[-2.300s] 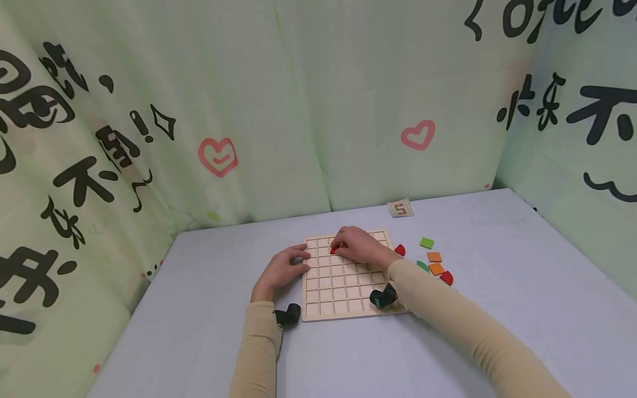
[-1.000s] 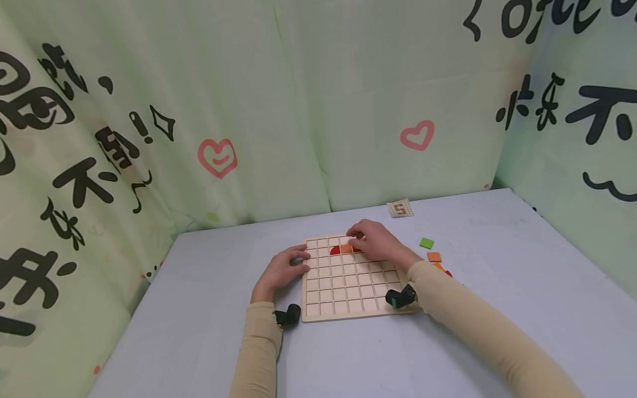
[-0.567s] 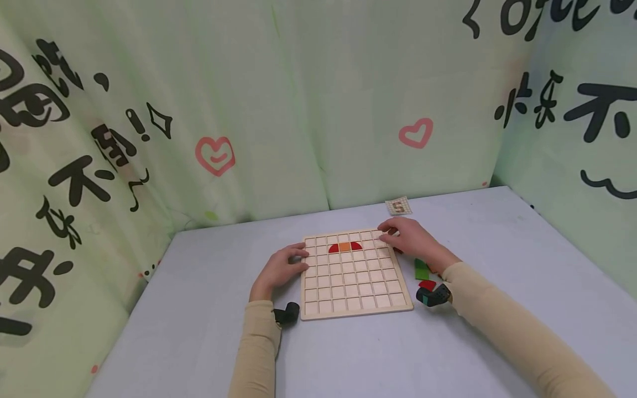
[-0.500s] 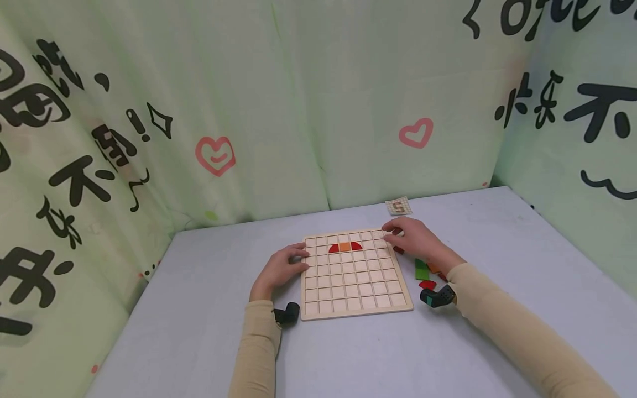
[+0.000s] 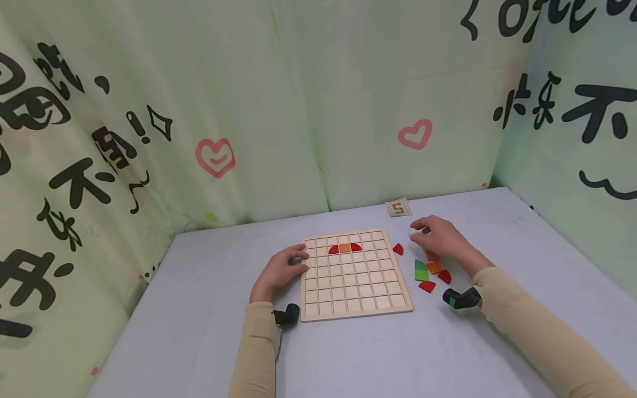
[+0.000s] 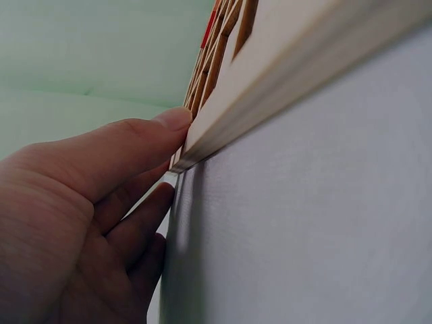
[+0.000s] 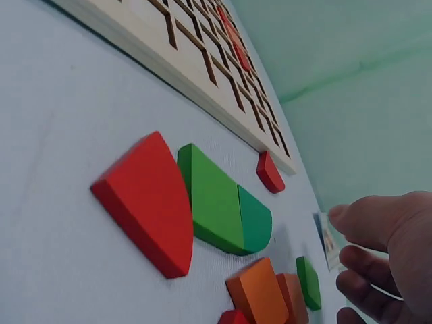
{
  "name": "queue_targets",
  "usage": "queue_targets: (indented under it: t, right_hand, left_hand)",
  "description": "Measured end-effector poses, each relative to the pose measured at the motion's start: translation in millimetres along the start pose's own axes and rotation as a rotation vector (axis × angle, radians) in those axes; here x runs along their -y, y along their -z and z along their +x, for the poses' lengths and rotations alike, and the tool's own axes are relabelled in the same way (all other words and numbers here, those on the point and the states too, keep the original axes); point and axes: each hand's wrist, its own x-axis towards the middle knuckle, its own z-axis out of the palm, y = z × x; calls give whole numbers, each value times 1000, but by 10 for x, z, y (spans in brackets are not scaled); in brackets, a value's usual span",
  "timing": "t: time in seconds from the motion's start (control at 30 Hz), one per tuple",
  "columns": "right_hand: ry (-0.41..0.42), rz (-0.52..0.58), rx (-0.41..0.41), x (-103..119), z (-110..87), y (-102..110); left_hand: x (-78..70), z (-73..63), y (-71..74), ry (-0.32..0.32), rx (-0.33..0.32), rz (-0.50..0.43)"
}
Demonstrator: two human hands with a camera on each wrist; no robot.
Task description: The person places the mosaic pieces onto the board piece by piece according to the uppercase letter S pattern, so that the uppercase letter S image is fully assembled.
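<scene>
The right hand (image 5: pixel 440 237), the nearer, hovers, fingers parted, seemingly empty, just beside the far green tile (image 7: pixel 308 283) on the desk (image 5: pixel 348 354), right of the grid board (image 5: pixel 354 291); the left hand (image 5: pixel 282 272) touches the board, fingers relaxed.

Free table (image 5: pixel 368 354) lies in front of the grid board (image 5: pixel 351 292). One red piece (image 5: pixel 398 249) crowds its right edge — the left hand (image 5: pixel 281 271) blocks part of its left.
</scene>
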Motion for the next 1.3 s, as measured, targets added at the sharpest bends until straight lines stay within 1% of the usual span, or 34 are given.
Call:
queue_targets:
  t: [0.2,0.27,0.37,0.47,0.5,0.7,0.8,0.97,1.2,1.3]
  right_hand:
    - [-43,-21,49,-134,3,44]
    - [-51,-25,59,-153,-4,48]
    - [-58,-25,76,-165,-17,44]
    - [-54,-26,85,-166,-23,30]
    - [-51,-27,85,-165,-23,25]
    - [-37,-27,77,-147,-17,7]
    - [-29,-24,71,-137,-10,3]
    - [-13,-16,59,-126,4,-7]
    - [-29,5,39,-134,22,-51]
    - [-25,-3,29,-143,28,-83]
  left_hand:
    - [1,-4,-4,-3,1,4]
    - [-7,-17,-1,-19,-1,18]
    - [-16,-30,-2,-24,-2,20]
    - [-5,-23,-7,-13,2,19]
    - [2,-18,-9,0,7,1]
    - [27,7,-21,17,10,14]
    - [11,11,-16,23,10,15]
    - [-19,10,3,17,6,13]
    - [-6,6,-7,35,7,-6]
    - [1,1,-13,38,4,-7]
